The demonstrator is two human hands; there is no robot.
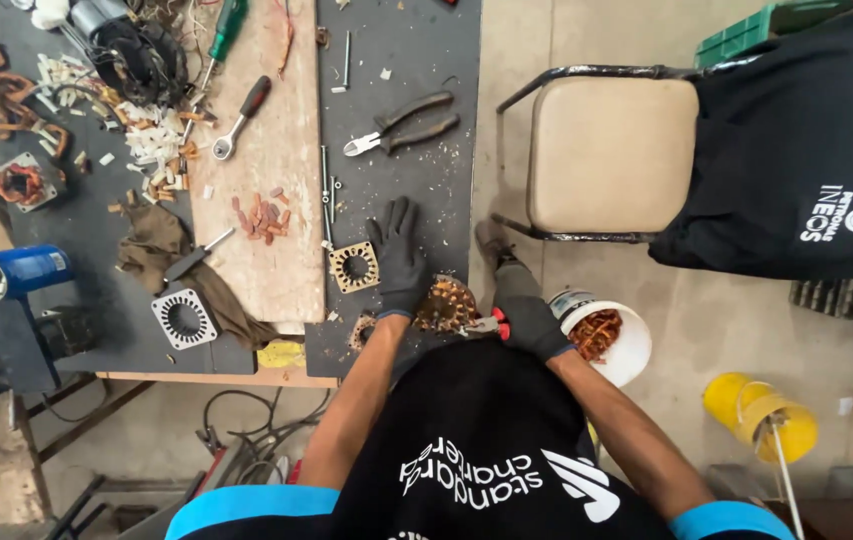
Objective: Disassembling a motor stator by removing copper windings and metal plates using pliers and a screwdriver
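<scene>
Stator core with copper windings: sits at the near edge of the dark workbench, right in front of the person, between the two gloved hands.

Left hand: black glove, fingers spread and laid flat, palm down on the bench top, its heel touching the left side of the stator core.

Right hand: black glove, fingers curled tight around the red handles of a small pair of cutters, whose metal tip touches the right side of the core. The hand hangs just off the bench edge, above a white bucket.

White bucket: on the floor just right of the bench, holding a tangle of copper wire scrap.

Square laminated plate: flat on the bench, just left of the left hand. A second, grey plate lies farther left beside a brown rag.

Large pliers with dark handles: on the bench, well beyond the left hand.

Wooden board: lies along the bench, carrying a ratchet wrench and a scatter of small copper pieces.

Blue can: on its side at the far left.

Metal-framed chair with a tan seat: on the floor to the right; a dark garment drapes over its right side.

Yellow container: on the floor, lower right.
</scene>
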